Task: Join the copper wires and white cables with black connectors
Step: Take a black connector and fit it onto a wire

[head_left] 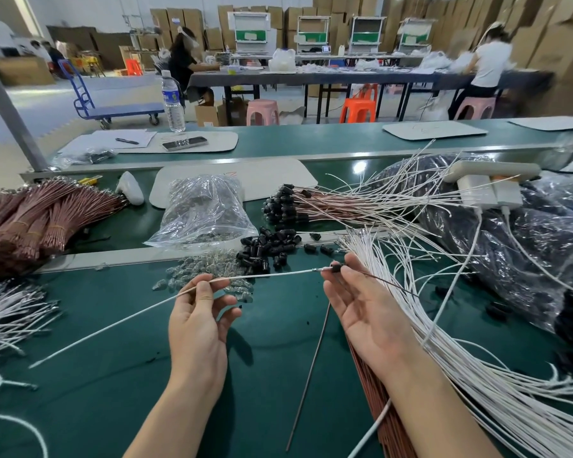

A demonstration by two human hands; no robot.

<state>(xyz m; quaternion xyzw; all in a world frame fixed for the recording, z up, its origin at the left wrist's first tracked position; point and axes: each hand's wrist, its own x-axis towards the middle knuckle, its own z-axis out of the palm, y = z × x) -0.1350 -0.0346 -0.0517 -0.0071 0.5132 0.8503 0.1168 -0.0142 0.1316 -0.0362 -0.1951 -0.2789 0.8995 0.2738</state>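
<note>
Green table (113,375) in a busy workshop: two hands bring one cable to one connector.
The left hand (199,325) pinches one white cable (262,276) between thumb and forefinger. The cable's long axis runs rightward, and its metal tip is at the mouth of the one black connector (336,268), which the right hand (368,312) pinches at its fingertips. One copper wire (387,282) leaves the connector to the right. I judge the next move to be a push along this axis.
</note>
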